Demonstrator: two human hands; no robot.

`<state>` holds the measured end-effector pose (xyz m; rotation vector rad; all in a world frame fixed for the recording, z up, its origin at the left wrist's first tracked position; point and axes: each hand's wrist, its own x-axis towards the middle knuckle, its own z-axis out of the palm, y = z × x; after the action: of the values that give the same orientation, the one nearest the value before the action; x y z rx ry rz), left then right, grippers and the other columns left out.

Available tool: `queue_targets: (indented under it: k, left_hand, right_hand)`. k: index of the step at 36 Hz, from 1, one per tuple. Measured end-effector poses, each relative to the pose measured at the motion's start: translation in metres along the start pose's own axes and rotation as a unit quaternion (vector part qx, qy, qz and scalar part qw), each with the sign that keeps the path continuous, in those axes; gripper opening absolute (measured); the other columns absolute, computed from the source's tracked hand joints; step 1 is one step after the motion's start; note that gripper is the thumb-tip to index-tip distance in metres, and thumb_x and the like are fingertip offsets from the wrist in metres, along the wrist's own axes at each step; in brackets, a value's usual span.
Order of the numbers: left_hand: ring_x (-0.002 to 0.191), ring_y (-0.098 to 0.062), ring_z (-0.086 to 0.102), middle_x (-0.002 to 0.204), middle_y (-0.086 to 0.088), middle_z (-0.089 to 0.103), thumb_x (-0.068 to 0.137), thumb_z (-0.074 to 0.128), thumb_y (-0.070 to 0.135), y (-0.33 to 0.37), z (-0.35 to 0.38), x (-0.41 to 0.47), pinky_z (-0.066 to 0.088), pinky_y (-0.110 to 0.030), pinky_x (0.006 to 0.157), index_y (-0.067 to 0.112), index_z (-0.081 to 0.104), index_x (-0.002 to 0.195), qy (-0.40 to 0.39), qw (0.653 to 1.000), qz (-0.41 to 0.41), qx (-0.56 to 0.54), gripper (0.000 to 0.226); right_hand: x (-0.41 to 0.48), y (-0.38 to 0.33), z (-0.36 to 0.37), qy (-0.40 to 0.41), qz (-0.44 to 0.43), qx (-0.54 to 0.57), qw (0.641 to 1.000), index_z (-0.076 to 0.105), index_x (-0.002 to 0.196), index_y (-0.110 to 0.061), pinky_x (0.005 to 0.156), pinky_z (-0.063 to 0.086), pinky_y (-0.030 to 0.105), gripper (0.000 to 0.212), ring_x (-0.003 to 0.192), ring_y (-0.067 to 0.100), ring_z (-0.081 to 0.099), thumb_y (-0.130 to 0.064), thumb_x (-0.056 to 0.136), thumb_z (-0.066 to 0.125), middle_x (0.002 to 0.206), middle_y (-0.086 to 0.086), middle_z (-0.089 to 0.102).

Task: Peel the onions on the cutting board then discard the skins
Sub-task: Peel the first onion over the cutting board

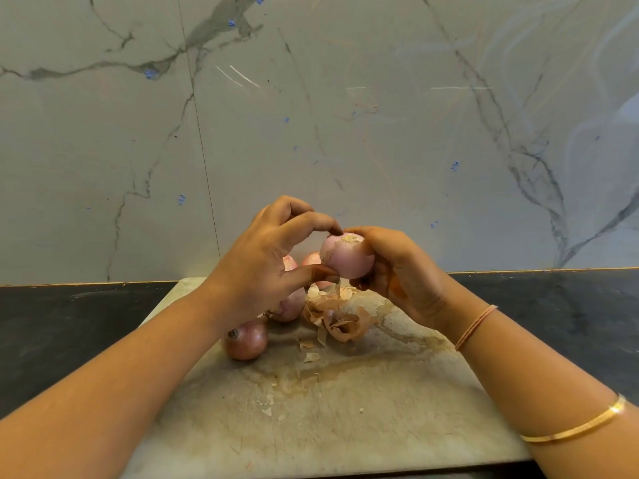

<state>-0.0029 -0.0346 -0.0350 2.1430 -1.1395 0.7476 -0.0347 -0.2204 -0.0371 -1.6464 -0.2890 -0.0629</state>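
**Onion (347, 259) held above cutting board (328, 409)**

Shows onion, pale pink and bare of dry skin, root end up, raised clear of cutting board. Cupped in right hand (397, 278), fingers curled round its far and right sides. Shows left hand (256, 271) curled toward same onion: index fingertip (333, 230) touching top beside root end, thumb (321, 271) pressed to lower left side, so pinching it from above and below. Includes thin sliver of skin (337, 288) hanging just under thumb; cannot tell whether caught in pinch or attached to onion.

Below hands, on cutting board: heap of loose skins (342, 323), with smaller flakes (311, 357) nearer camera. Left of heap, unpeeled onion (245, 340), brown and glossy, lying on its side. Just behind it, paler onion (288, 307), partly hidden by left hand. Farther back, two more onions (313, 259), glimpsed between left thumb and fingers.

Cutting board pale, stained and scored, set on dark countertop (69, 323) against veined marble wall (345, 115). On right forearm, thin gold bangle (581, 426); at right wrist, pinkish thread band (475, 326).
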Motion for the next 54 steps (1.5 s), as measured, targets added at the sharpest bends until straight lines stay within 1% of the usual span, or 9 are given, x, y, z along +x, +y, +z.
queue_targets:
  k: [7,11,19,22,32,39,44,48,54]
  left_hand:
    - [0.101,-0.009,0.043,0.105,0.014,0.04,0.078,0.065,0.044,0.0016,0.0008,-0.0004,0.047,-0.032,0.083,0.042,0.052,0.104,0.016,1.0,0.016,-0.003,0.029]
    - [0.1,-0.012,0.046,0.104,0.014,0.039,0.082,0.055,0.046,0.0049,0.0016,-0.0007,0.046,-0.027,0.08,0.038,0.054,0.099,0.042,0.998,0.05,0.02,0.018]
    - [0.107,-0.014,0.044,0.111,0.014,0.034,0.081,0.055,0.046,0.004,0.0011,-0.0008,0.042,-0.022,0.085,0.04,0.05,0.113,0.031,0.998,0.045,0.035,0.033]
    - [0.108,-0.016,0.043,0.113,0.011,0.036,0.08,0.051,0.049,0.0048,0.0018,-0.0009,0.036,-0.019,0.086,0.04,0.051,0.11,0.024,0.998,0.048,0.047,0.031]
    - [0.105,-0.02,0.049,0.113,0.006,0.041,0.083,0.055,0.043,0.0065,0.0023,-0.001,0.042,-0.022,0.081,0.034,0.052,0.096,0.057,0.994,0.072,0.059,0.015]
    - [0.106,-0.02,0.048,0.112,0.009,0.04,0.078,0.066,0.039,0.0063,0.0024,-0.0005,0.041,-0.022,0.084,0.035,0.052,0.109,0.061,0.995,0.063,0.053,0.034]
    - [0.105,-0.02,0.049,0.112,0.008,0.041,0.082,0.055,0.043,0.0064,0.0024,-0.0007,0.038,-0.019,0.084,0.034,0.053,0.104,0.06,0.994,0.073,0.059,0.024]
    - [0.102,-0.021,0.051,0.113,0.005,0.044,0.084,0.054,0.04,0.0071,0.0031,-0.0008,0.042,-0.022,0.08,0.034,0.053,0.098,0.066,0.992,0.084,0.073,0.015]
    - [0.103,-0.018,0.05,0.11,0.015,0.039,0.084,0.054,0.045,0.0043,0.0028,-0.0008,0.042,-0.021,0.08,0.033,0.053,0.1,0.067,0.993,0.072,0.064,0.02]
  right_hand:
    - [-0.0017,-0.0002,-0.0007,-0.016,0.022,0.035,0.999,0.058,0.112,0.0,0.067,0.039,0.029,0.057,0.084,0.029,0.042,-0.032,0.067,0.046,0.103,0.021,0.053]
    - [-0.0013,-0.0013,-0.0024,-0.026,0.024,0.09,0.995,0.061,0.11,-0.001,0.061,0.039,0.026,0.055,0.07,0.019,0.042,-0.031,0.066,0.047,0.095,0.018,0.054]
    - [-0.0034,-0.0027,-0.0004,-0.024,0.024,0.078,0.996,0.06,0.098,-0.007,0.061,0.038,0.025,0.042,0.073,0.021,0.039,-0.031,0.066,0.047,0.094,0.017,0.053]
    - [-0.0032,-0.0025,0.0,-0.019,0.027,0.073,0.997,0.058,0.097,-0.005,0.061,0.038,0.026,0.042,0.075,0.023,0.039,-0.031,0.066,0.046,0.097,0.018,0.052]
    - [-0.004,-0.0034,-0.0007,-0.014,0.038,0.112,0.993,0.061,0.093,-0.006,0.058,0.04,0.024,0.041,0.066,0.017,0.042,-0.031,0.064,0.047,0.087,0.016,0.052]
    - [-0.0046,-0.0046,0.0006,-0.023,0.04,0.118,0.992,0.06,0.091,-0.007,0.059,0.04,0.024,0.037,0.068,0.018,0.041,-0.03,0.065,0.046,0.092,0.018,0.054]
    - [-0.0044,-0.0045,0.001,-0.017,0.042,0.121,0.992,0.06,0.09,-0.006,0.06,0.039,0.026,0.036,0.069,0.02,0.039,-0.03,0.065,0.047,0.094,0.019,0.053]
    - [-0.0033,-0.0034,-0.0005,-0.011,0.05,0.122,0.991,0.058,0.101,0.0,0.058,0.04,0.024,0.051,0.066,0.018,0.04,-0.033,0.064,0.047,0.091,0.019,0.05]
    - [-0.004,-0.0038,0.0002,-0.014,0.046,0.131,0.99,0.06,0.101,-0.003,0.059,0.039,0.024,0.048,0.067,0.018,0.041,-0.031,0.064,0.048,0.091,0.018,0.052]
